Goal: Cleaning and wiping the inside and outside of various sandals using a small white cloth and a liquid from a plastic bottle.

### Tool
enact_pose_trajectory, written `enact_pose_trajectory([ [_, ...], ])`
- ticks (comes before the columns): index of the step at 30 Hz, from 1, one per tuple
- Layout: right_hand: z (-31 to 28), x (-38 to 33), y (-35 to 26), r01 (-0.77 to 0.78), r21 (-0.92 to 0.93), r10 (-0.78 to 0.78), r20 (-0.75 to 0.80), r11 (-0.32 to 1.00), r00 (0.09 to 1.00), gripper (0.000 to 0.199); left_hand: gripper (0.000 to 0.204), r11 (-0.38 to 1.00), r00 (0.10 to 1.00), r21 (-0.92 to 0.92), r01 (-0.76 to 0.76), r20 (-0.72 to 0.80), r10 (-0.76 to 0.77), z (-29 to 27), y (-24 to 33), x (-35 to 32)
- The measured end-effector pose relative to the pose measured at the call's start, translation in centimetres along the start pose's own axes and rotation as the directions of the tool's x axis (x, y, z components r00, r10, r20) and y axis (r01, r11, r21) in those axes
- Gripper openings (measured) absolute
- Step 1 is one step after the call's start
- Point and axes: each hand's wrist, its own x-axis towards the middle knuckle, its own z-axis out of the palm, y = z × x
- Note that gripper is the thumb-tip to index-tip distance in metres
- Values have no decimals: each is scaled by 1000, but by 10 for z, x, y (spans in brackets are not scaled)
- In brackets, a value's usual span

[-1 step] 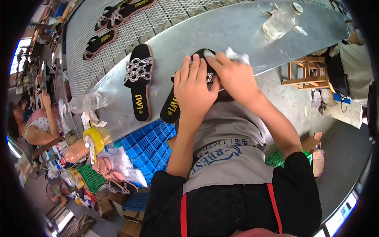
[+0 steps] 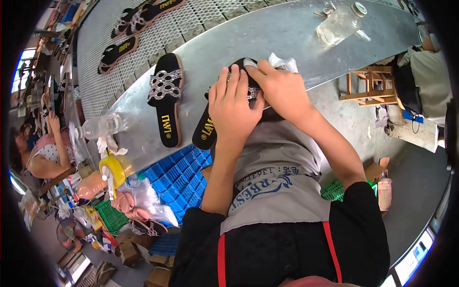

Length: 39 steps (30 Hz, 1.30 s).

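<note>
A black slipper (image 2: 202, 131) with a glittery cut-out strap and yellow lettering lies on the metal table's near edge, partly under my hands. My left hand (image 2: 235, 107) wraps over its strap and side, fingers close together, holding it. At the slipper's toe, my right hand (image 2: 283, 91) presses down with a finger whose tip is covered in white. A bunched white cloth (image 2: 283, 63) sticks out beyond that hand; its grip on the cloth is partly hidden. Left of my hands, a matching slipper (image 2: 166, 100) lies flat with its toe pointing away.
Several similar slippers (image 2: 118, 53) rest on a perforated white surface beyond the metal table (image 2: 215, 45). A clear jar (image 2: 340, 26) stands far right, a clear bottle (image 2: 103, 125) lies left. Blue crates (image 2: 178, 171) sit below the edge. Another person (image 2: 50, 155) is at left; a wooden stool (image 2: 368, 88) stands right.
The whole view has shifted very slightly. Both hands stay on the slipper, with the right fingertip still at its toe.
</note>
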Motion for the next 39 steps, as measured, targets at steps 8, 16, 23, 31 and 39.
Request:
enact_pose_trajectory([
  [8, 4, 9, 6, 70, 39, -71, 18, 997, 997, 30, 43, 995, 998, -88, 55, -6, -55, 2, 1, 1],
  [16, -7, 14, 10, 82, 33, -86, 107, 996, 991, 42, 36, 992, 997, -107, 74, 34, -71, 0, 5, -1],
  [23, -9, -23, 7, -74, -125, 86, 93, 989, 992, 37, 33, 995, 998, -71, 65, 12, -65, 3, 5, 2],
  [31, -2, -27, -7, -167, -25, 167, 29, 986, 985, 48, 36, 998, 998, -20, 58, 5, -58, 4, 5, 0],
  [39, 5, -22, -18, -215, -36, 215, -14, 976, 977, 41, 34, 999, 1000, 32, 22, 9, -22, 9, 4, 1],
])
